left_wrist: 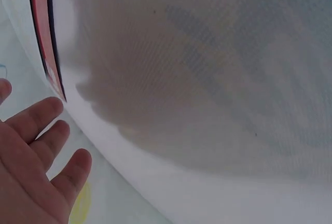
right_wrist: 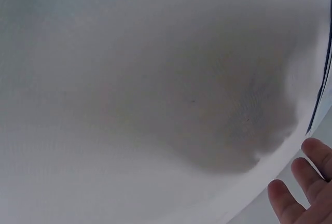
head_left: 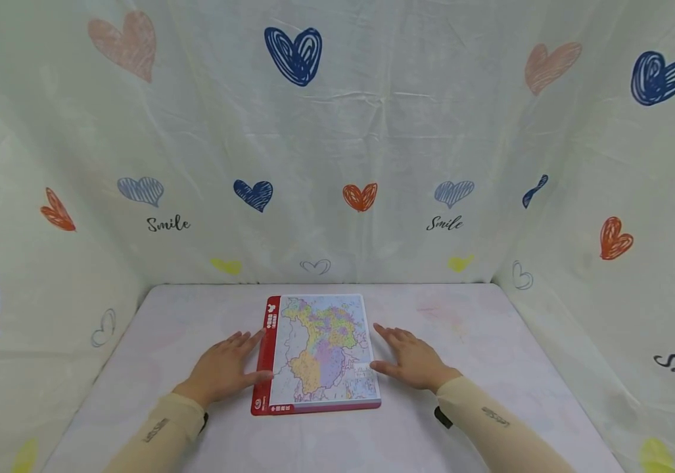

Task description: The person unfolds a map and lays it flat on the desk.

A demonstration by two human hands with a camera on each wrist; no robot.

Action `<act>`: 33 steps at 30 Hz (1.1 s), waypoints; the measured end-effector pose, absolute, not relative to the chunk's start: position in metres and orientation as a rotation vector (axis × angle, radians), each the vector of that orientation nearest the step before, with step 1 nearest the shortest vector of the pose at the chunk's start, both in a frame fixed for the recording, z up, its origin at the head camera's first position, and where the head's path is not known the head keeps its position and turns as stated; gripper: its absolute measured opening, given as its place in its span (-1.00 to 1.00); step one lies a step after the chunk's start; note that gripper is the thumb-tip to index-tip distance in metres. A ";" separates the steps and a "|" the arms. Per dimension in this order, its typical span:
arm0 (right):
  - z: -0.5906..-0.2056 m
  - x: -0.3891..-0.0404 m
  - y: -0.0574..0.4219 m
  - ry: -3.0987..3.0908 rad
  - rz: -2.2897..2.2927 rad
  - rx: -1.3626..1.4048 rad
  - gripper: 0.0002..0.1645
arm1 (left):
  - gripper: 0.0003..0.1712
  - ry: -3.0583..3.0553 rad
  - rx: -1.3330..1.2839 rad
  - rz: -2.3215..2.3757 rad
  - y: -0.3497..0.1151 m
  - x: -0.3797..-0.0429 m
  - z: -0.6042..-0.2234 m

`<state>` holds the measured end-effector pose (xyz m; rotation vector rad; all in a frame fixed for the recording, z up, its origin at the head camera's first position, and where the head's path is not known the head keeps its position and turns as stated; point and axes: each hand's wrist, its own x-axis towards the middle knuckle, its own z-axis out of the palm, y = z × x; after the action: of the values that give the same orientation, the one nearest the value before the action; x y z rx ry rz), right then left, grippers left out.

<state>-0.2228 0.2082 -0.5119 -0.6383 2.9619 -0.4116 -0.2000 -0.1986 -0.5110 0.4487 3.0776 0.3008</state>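
Observation:
A flat rectangular map board (head_left: 319, 348) lies on the table in the head view, its coloured map turned sideways and a red band running down its left side. To its left is my left hand (head_left: 225, 369), fingers spread and fairly straight, with thumb and index fingertips overlapping the red band. My right hand (head_left: 411, 361) is at the opposite side, palm down, its thumb tip right at the board's right edge. Neither hand grips anything. The left wrist view catches the board's red edge (left_wrist: 42, 27) above the extended fingers (left_wrist: 70, 177); in the right wrist view, fingers (right_wrist: 306, 180) reach in at lower right.
The white table (head_left: 195, 433) extends around the board on all sides. A pale curtain (head_left: 337, 131) printed with hearts and "Smile" lettering hangs behind the table and along both sides. Shadows of the hands fall on the tabletop in the wrist views.

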 end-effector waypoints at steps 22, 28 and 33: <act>-0.526 -0.224 0.193 2.895 -0.418 -0.669 0.07 | 0.12 2.987 0.373 0.399 -0.190 -0.196 -0.512; -0.526 -0.224 0.189 2.881 -0.416 -0.673 0.07 | 0.14 2.969 0.347 0.413 -0.188 -0.198 -0.515; -0.524 -0.224 0.185 2.866 -0.409 -0.673 0.07 | 0.15 2.957 0.353 0.465 -0.187 -0.200 -0.518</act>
<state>-0.2239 0.1848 -0.5245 -0.6731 2.8662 -0.4087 -0.2003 -0.1871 -0.5175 0.3525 2.9574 0.4647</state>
